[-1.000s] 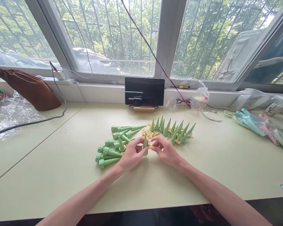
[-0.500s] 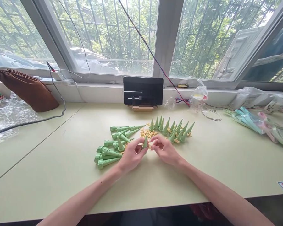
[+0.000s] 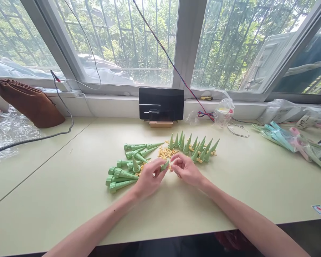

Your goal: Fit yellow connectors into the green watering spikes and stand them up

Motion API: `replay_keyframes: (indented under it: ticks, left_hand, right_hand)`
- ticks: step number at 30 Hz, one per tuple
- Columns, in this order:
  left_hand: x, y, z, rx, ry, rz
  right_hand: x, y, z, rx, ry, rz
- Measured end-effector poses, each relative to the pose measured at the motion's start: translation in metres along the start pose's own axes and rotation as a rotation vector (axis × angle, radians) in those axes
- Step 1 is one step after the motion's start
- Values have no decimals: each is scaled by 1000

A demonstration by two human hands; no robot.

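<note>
Pinched between the thumb and fingers of my left hand (image 3: 150, 176) is a green plant watering spike (image 3: 165, 165), tilted so that it looks short. Close against its right side, my right hand (image 3: 187, 171) has its fingertips closed on a small yellow valve (image 3: 170, 166), partly hidden by the fingers. Just beyond both hands lies a heap of yellow valves (image 3: 167, 153). Several green spikes with yellow valves (image 3: 187, 147) stand points up at the back right. To the left of my left hand, loose green spikes (image 3: 122, 173) lie on their sides, and one spike (image 3: 135, 166) stands among them.
A dark tablet (image 3: 161, 101) leans on a small brown stand (image 3: 161, 124) at the back of the table (image 3: 69, 200). A brown pouch (image 3: 40, 107) and black cable (image 3: 42, 137) are at left. Bagged cup (image 3: 223, 113), white cable (image 3: 238, 130) and packaged strips (image 3: 280, 135) are at right.
The spike in my left hand has tipped from upright to a tilted, foreshortened position. My right hand stays beside it with the yellow valve. The whole view has shifted slightly.
</note>
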State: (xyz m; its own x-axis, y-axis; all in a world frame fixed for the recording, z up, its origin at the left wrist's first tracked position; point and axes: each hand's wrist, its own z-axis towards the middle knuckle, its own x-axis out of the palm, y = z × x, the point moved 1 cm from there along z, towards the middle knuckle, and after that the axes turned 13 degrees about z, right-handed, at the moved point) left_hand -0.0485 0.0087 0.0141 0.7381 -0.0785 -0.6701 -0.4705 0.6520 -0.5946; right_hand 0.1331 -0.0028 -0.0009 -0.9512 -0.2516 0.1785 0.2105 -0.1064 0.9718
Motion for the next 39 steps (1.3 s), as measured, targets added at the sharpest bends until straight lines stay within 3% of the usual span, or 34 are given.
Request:
replay_keyframes:
  ticks: [27, 39]
  left_hand:
    - [-6, -6, 2, 80, 20, -93]
    - [-5, 0, 2, -61, -19, 51]
  right_hand:
    - [0, -3, 0, 132, -34, 155]
    - [-3, -6, 2, 151, -85, 72]
